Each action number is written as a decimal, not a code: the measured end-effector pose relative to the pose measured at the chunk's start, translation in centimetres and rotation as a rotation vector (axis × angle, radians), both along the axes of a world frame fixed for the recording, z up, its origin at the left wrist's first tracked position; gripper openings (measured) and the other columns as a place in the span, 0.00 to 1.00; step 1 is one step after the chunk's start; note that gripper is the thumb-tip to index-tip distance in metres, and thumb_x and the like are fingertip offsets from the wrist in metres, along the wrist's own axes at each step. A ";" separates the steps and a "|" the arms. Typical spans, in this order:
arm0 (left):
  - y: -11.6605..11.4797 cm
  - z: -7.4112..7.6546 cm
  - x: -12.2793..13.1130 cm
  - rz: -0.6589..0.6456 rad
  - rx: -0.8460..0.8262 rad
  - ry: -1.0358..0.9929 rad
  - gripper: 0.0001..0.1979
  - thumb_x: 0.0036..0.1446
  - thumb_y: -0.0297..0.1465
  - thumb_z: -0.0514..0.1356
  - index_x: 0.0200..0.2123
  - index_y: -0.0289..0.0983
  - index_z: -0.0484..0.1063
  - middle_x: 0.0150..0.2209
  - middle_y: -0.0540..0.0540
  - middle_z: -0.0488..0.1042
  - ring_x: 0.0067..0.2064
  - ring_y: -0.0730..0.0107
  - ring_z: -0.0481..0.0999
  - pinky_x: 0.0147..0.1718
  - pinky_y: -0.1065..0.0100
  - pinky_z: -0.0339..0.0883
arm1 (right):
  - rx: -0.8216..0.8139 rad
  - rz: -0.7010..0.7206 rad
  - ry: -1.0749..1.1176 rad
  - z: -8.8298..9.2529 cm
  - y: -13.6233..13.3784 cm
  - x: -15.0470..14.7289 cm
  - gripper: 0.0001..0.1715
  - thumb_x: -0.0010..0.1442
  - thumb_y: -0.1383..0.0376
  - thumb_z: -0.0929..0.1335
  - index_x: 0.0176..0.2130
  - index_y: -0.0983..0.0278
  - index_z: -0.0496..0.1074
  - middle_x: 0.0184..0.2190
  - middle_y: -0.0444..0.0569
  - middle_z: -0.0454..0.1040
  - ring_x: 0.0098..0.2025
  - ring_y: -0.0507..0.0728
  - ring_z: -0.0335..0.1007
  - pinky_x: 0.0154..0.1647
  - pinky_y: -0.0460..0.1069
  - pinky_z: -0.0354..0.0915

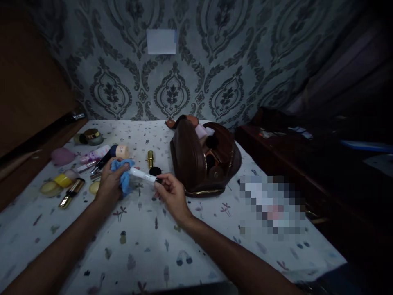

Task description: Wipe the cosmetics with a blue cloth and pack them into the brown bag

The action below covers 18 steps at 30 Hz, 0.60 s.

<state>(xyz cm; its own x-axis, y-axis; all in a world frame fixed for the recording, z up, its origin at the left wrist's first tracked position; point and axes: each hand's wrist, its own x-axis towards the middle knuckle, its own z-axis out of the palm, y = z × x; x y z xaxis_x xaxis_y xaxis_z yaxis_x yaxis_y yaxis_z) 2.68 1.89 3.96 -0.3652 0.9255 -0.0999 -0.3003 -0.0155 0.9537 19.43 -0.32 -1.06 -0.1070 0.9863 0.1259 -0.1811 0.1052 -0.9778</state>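
Observation:
My left hand [111, 180] is closed around a crumpled blue cloth [125, 177], which wraps one end of a slim white cosmetic tube [143, 175]. The dark cap end of that tube is pinched between the fingers of my right hand [172, 196]. Held nearly level, the tube spans the gap between both hands above the table. Just behind it are a gold lipstick case [150, 159] and a round black lid or compact [155, 171]. To the right of my right hand stands an unzipped brown makeup bag [188, 157], with brushes and other items inside.
Several cosmetics lie at the left, among them a pink sponge [63, 156], a gold-lidded jar [93, 137], a cream-topped bottle [122, 151] and a gold-and-black tube [72, 192]. A pixelated object [273, 207] lies on the patterned tablecloth [147, 254] at the right. Patterned wallpaper rises behind.

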 end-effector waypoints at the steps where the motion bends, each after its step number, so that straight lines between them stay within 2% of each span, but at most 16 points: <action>1: 0.1 -0.2 -0.2 -0.016 0.001 -0.003 0.21 0.39 0.31 0.70 0.36 0.41 0.64 0.26 0.56 0.72 0.26 0.68 0.78 0.19 0.76 0.67 | -0.008 -0.006 0.018 0.0 0.2 0.1 0.14 0.55 0.57 0.71 0.39 0.61 0.69 0.22 0.36 0.63 0.20 0.49 0.63 0.19 0.44 0.55; 4: 0.4 -0.7 -0.6 -0.068 0.015 0.017 0.22 0.37 0.32 0.71 0.35 0.40 0.64 0.26 0.56 0.72 0.25 0.71 0.77 0.21 0.75 0.68 | -0.026 -0.018 0.047 0.1 0.4 0.1 0.16 0.54 0.55 0.72 0.38 0.61 0.69 0.22 0.38 0.64 0.21 0.50 0.65 0.17 0.43 0.53; 9: 0.2 -1.0 -1.2 -0.167 -0.016 0.145 0.20 0.39 0.35 0.72 0.35 0.38 0.70 0.23 0.57 0.69 0.18 0.80 0.65 0.16 0.79 0.59 | 0.005 -0.049 0.023 0.3 0.0 0.1 0.13 0.55 0.57 0.71 0.39 0.61 0.70 0.23 0.38 0.64 0.22 0.50 0.65 0.18 0.44 0.55; 16: -0.4 -0.8 -1.2 -0.448 -0.055 0.390 0.19 0.42 0.41 0.72 0.35 0.37 0.77 0.25 0.49 0.72 0.22 0.72 0.68 0.16 0.75 0.58 | 0.126 -0.083 -0.103 0.5 -0.4 0.6 0.12 0.58 0.59 0.69 0.42 0.60 0.74 0.28 0.41 0.66 0.28 0.51 0.65 0.28 0.46 0.62; 18: -0.3 -1.0 -1.3 -0.484 -0.053 0.431 0.19 0.42 0.43 0.72 0.35 0.37 0.77 0.25 0.48 0.73 0.23 0.70 0.70 0.17 0.74 0.60 | 0.149 -0.094 -0.121 0.7 -0.4 0.7 0.12 0.58 0.59 0.69 0.42 0.60 0.75 0.29 0.42 0.67 0.29 0.51 0.64 0.29 0.46 0.62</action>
<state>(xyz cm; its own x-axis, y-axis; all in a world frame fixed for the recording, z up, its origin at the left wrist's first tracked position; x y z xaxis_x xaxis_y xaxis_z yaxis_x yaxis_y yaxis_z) 1.40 1.54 2.98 0.0743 0.9934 -0.0879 0.1485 0.0761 0.9860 20.16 -0.73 -0.37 -0.0390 0.9640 0.2630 -0.0457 0.2612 -0.9642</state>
